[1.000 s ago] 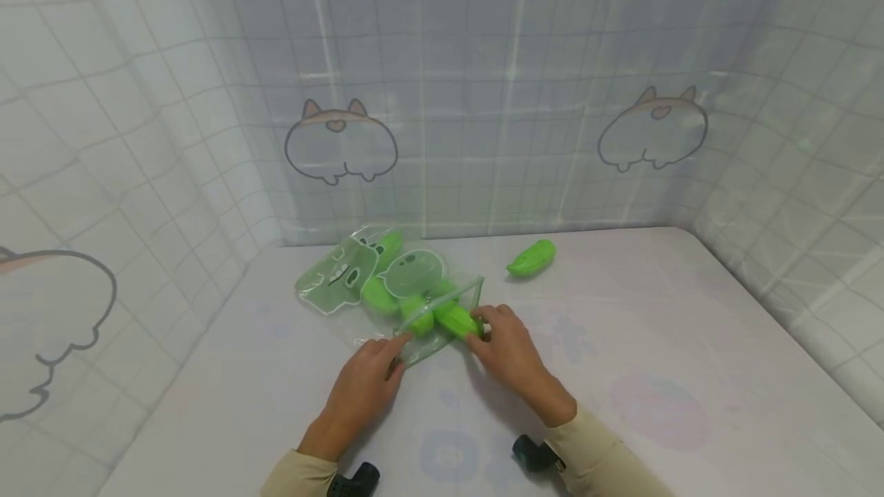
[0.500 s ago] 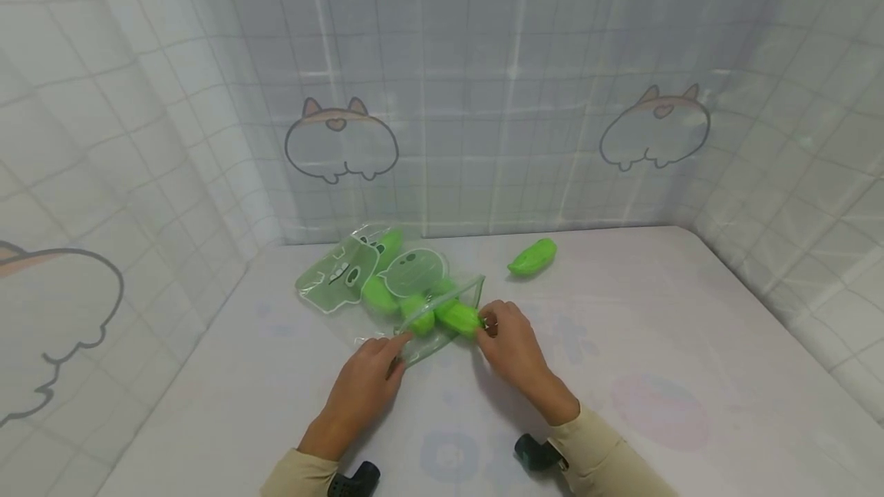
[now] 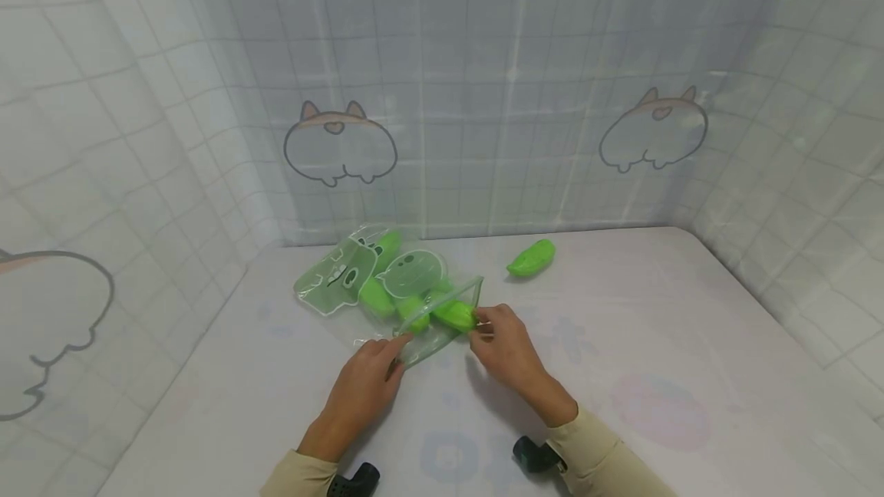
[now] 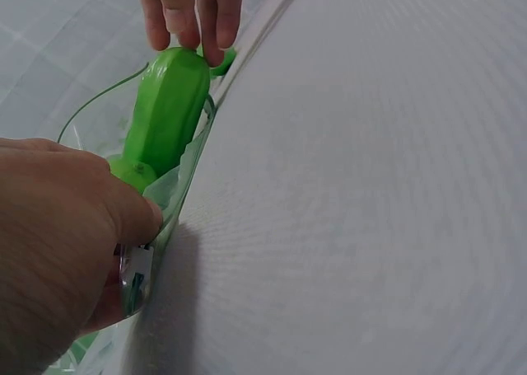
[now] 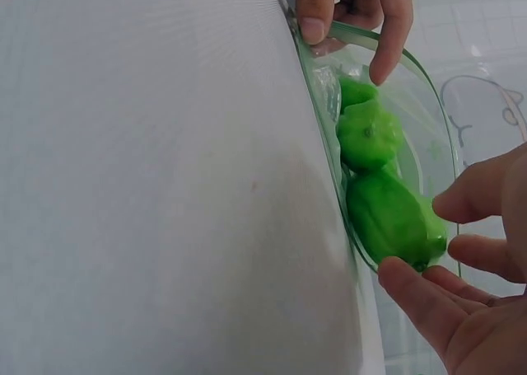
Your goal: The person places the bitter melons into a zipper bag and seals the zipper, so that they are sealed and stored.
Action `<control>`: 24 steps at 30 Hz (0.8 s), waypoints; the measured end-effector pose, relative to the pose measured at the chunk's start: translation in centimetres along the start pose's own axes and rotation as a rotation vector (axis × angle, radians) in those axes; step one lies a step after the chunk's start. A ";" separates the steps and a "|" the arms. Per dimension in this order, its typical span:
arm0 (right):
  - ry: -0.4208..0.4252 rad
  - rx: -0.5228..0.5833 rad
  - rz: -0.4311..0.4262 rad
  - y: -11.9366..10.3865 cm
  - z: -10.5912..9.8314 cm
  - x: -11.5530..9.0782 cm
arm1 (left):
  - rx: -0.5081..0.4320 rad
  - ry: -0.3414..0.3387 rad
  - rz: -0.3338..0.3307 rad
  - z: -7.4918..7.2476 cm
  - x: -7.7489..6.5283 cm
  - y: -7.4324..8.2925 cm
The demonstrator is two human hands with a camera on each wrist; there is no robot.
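Note:
A clear zip bag (image 3: pixel 413 274) with green cartoon prints lies at the back left of the table, its mouth facing front right. Several bright green, vegetable-shaped pieces lie inside it. My left hand (image 3: pixel 364 383) pinches the near side of the bag's rim between thumb and fingers. At the mouth, a ridged green toy vegetable (image 5: pixel 391 218) lies mostly within the bag, behind another green piece (image 5: pixel 368 134) deeper in. The fingertips of my right hand (image 3: pixel 509 350) touch its outer end, with the fingers spread and fairly straight. Its far end is hidden by the bag.
A single green toy vegetable (image 3: pixel 531 258) lies outside the bag, near the table's back edge. White grid-patterned curtains (image 3: pixel 470 98) hang behind and at both sides of the pale table (image 3: pixel 621 328). Dark camera mounts (image 3: pixel 355 479) sit at the wrists.
The ridged toy vegetable has slid slightly left and farther into the bag. My right hand's fingers have shifted from around its end to behind it. The left hand has stayed put.

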State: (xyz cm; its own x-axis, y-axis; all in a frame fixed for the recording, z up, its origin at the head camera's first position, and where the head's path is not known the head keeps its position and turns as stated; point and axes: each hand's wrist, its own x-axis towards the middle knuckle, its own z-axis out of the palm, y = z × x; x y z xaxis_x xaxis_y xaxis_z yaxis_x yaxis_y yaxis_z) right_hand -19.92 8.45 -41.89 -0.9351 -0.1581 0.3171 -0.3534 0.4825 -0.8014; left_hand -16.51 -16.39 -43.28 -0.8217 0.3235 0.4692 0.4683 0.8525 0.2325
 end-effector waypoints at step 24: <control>-0.253 0.129 -0.017 0.0 0.9 -0.2 | -0.006 -0.003 0.000 0.6 -0.1 -0.8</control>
State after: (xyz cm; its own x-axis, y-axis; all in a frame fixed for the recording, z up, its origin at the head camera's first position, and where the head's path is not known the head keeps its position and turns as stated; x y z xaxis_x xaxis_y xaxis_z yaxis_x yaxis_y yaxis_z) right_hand -19.81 7.72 -42.42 -0.9002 -0.3830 0.2074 -0.3543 0.3669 -0.8601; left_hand -16.99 -16.89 -44.01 -0.8229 0.3244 0.4665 0.4697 0.8503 0.2373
